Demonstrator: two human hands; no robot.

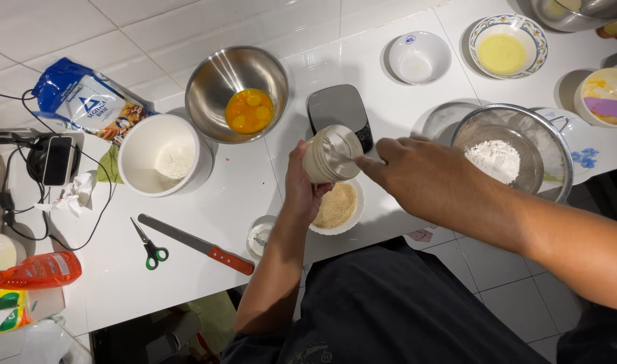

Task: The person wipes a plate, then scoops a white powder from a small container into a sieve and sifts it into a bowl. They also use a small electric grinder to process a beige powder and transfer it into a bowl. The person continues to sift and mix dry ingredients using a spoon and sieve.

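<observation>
While the left hand [302, 185] wraps around the side of a small clear jar [331, 154], the jar is held tilted in the air above a white bowl of tan crumbs [335, 207], just in front of a dark kitchen scale [340, 111]. The jar looks rigid, smooth and probably glass, so it is likely breakable and slippery; a full grip around its body, as shown, suits it best. The pale contents appear thick. The right hand [416, 172] reaches in from the right, forearm across the worktop [207, 202], fingers drawn together at the jar mouth on what appears to be a thin utensil; the utensil itself is too blurred to identify. A metal sieve of flour [511, 152] sits just beyond the right hand.
</observation>
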